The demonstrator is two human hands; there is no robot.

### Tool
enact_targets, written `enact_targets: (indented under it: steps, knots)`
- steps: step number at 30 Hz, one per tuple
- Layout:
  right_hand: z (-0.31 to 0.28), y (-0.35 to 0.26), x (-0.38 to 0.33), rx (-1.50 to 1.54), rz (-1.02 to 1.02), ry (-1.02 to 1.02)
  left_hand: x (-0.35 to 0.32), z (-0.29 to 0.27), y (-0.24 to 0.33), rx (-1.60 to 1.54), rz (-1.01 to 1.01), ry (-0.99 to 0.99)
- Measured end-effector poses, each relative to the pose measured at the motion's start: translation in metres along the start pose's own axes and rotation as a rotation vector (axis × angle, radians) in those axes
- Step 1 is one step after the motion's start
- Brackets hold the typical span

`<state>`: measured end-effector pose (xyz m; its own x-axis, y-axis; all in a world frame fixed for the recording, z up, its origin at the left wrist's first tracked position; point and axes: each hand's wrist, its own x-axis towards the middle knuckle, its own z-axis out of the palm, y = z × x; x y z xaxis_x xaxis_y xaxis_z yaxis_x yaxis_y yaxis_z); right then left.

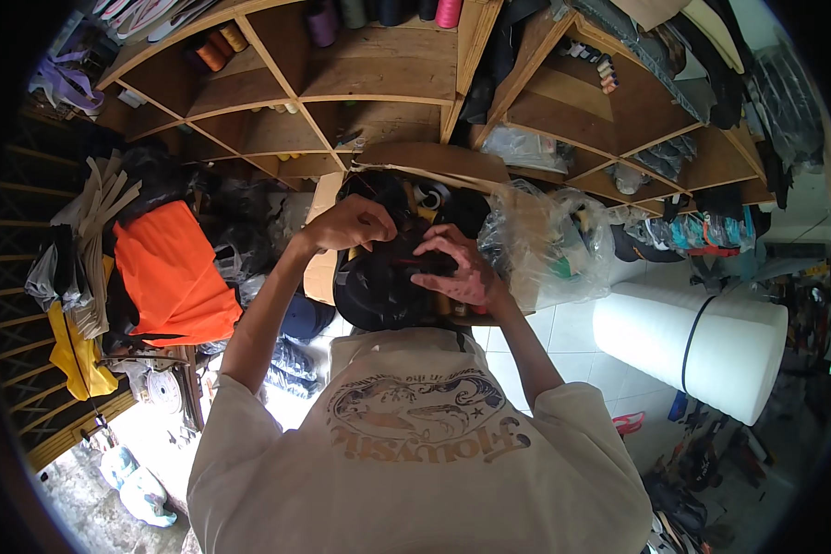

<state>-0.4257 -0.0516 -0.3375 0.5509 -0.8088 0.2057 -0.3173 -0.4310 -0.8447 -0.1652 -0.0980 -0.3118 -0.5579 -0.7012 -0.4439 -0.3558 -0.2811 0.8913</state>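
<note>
An open cardboard box (319,272) in front of me is filled with dark items, their kinds mostly lost in shadow. My left hand (353,224) is over its left part, fingers curled into a pinch; what they hold, if anything, is too small to make out. To its right, my right hand (460,268) curves with thumb and fingers apart, nothing visibly gripped between them. A black, slightly shiny rounded thing (379,288) lies below both hands at the near side of the box. Clear plastic wrapping (545,245) bulges at the box's right side.
Wooden cubby shelves (369,74) with thread spools (448,13) rise beyond the box. Bright orange fabric (177,275) hangs on the left, near a yellow cloth (78,351). A big white foam roll (692,351), bound with a black strap, lies on the right.
</note>
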Motion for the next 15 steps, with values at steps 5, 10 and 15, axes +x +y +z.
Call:
enact_targets:
  steps: [5, 10, 15]
  knots:
    - [-0.005, 0.012, -0.001, 0.179, 0.402, -0.220, -0.012, 0.022, 0.012, 0.056, -0.053, -0.031]
    - [-0.015, 0.008, -0.004, -0.137, 0.176, -0.351, -0.015, 0.040, 0.021, 0.122, -0.086, -0.207]
    - [-0.016, 0.006, -0.021, -0.248, 0.062, -0.230, -0.019, 0.053, 0.007, -0.040, -0.137, -0.152]
